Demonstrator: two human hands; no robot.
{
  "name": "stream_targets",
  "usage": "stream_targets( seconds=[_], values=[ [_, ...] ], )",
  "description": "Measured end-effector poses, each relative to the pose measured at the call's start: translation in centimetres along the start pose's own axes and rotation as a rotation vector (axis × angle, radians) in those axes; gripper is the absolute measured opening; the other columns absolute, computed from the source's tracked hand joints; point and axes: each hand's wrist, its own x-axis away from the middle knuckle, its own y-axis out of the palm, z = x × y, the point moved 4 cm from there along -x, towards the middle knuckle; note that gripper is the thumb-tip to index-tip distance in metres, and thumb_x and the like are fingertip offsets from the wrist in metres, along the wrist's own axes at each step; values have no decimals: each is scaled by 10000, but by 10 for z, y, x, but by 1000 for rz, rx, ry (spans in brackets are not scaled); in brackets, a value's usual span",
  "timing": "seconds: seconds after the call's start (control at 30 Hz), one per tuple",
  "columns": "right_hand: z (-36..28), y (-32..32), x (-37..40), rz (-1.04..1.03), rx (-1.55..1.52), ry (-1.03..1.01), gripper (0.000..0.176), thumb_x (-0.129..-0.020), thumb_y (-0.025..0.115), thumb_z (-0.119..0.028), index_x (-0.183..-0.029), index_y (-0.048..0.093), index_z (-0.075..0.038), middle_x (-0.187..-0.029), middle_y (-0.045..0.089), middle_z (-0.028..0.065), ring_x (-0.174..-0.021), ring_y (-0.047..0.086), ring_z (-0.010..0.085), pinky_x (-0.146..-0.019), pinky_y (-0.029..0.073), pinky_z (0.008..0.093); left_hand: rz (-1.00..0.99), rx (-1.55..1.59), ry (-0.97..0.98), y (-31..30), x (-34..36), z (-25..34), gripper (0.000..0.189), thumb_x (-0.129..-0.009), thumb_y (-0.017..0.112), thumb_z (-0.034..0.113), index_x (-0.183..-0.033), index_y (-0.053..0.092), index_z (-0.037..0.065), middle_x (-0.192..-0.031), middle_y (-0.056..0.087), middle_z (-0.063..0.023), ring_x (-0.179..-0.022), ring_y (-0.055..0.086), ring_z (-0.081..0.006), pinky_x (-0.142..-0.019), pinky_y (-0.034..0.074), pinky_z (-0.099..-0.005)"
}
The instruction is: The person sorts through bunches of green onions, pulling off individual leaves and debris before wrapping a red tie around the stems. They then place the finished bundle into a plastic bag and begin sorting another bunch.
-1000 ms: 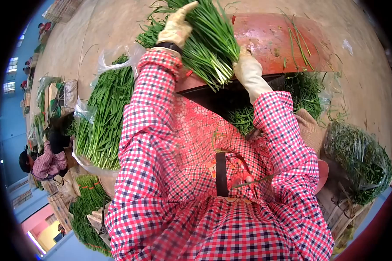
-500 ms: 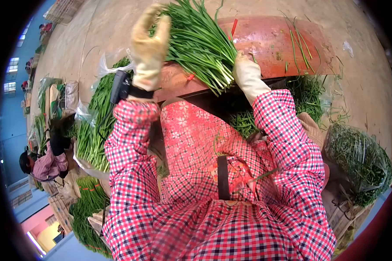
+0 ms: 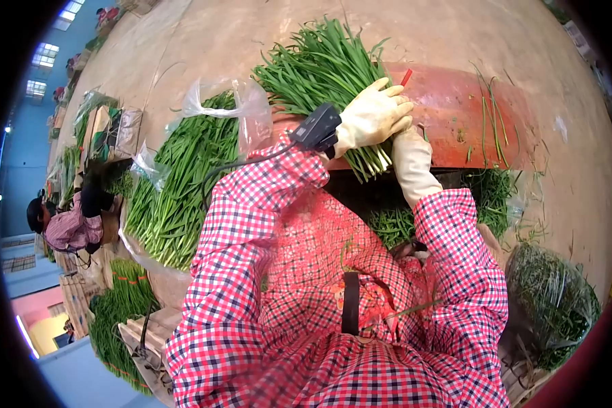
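Observation:
A bundle of long green stalks (image 3: 326,68) lies across the red board (image 3: 449,109), its pale cut ends pointing down toward my lap. My left hand (image 3: 374,115), in a cream glove, rests flat on top of the stalks near their lower part, fingers stretched to the right. Just beside it, my right hand (image 3: 412,160), gloved too, is closed at the right edge of the bundle; what its fingers hold is hidden. A red strip (image 3: 406,77) sticks up above the hands. A few loose stalks (image 3: 494,122) lie on the board's right part.
An open plastic bag of green stalks (image 3: 183,183) stands at the left, with tied bundles (image 3: 122,306) below it. A wrapped green bundle (image 3: 551,292) is at the right. Loose greens (image 3: 486,197) lie below the board. Another person (image 3: 75,221) crouches at the far left.
My left hand has come from the left, where it was raised, down onto the stalks beside my right hand. The view has shifted, so the board and bundle appear lower and further right.

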Motion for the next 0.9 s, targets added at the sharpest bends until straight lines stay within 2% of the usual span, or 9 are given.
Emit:
stream_targets(
  seconds=[0.17,0.3,0.47,0.6,0.7,0.73,0.8,0.83,0.9],
  values=[
    [8,7,3,234,-305,-188,308,-900,538,-125,-1180,559,1,-1011,669,195,-825,688,340,-714,552,435,54,-2,36,12,11,6,321,-971,500,262,-1172,641,55,-1221,646,-97,-1248,517,-287,-1101,326,-426],
    [9,-13,6,102,-223,-147,371,-843,639,-211,-1142,573,-2,-1017,674,219,-872,683,359,-767,541,438,-64,123,40,20,11,-7,289,-983,474,269,-1121,677,117,-1212,657,-52,-1225,528,-280,-1083,318,-431],
    [10,-74,8,-289,-84,-219,539,-809,689,-368,-1167,568,16,-1027,677,237,-982,658,386,-859,511,452,37,138,8,26,11,-8,190,-918,529,260,-934,680,146,-993,686,-18,-1042,585,-216,-967,379,-409],
    [10,-137,3,-444,-55,-218,461,-883,617,-390,-1225,627,-81,-1061,679,217,-998,655,361,-880,497,431,90,90,-35,36,10,-10,168,-897,556,253,-817,663,151,-866,655,-8,-951,583,-210,-928,381,-396],
    [-5,-157,-8,-167,-245,-270,388,-914,565,-335,-1215,641,-103,-1054,686,194,-982,659,355,-881,498,423,243,727,13,103,6,-36,137,-883,582,221,-934,663,122,-957,676,-25,-978,602,-195,-900,428,-369],
    [-13,-161,-13,-76,-303,-287,381,-912,556,-324,-1214,638,-107,-1055,685,190,-977,658,356,-880,499,427,348,1097,-90,116,5,-35,125,-874,574,180,-940,663,120,-950,681,-37,-964,614,-217,-872,450,-366],
    [-37,-156,-19,144,-406,-565,316,-887,573,-159,-1182,660,-88,-1107,687,147,-1003,657,328,-898,506,406,599,1038,-231,109,10,-23,164,-888,553,100,-1027,637,75,-1023,678,-76,-994,629,-199,-869,480,-326],
    [-53,-149,-30,115,-319,-621,311,-881,588,-168,-1171,665,-85,-1131,678,137,-1032,644,321,-908,500,391,719,1004,-306,106,13,-17,194,-895,543,60,-1071,625,53,-1059,676,-96,-1008,636,-190,-867,496,-305],
    [-80,-138,-46,20,-276,-716,291,-884,593,-170,-1148,672,-77,-1157,669,126,-1064,630,314,-923,492,381,536,742,-618,82,12,2,187,-924,525,64,-1079,625,34,-1084,666,-103,-1025,624,-172,-891,486,-295]
  ],
)
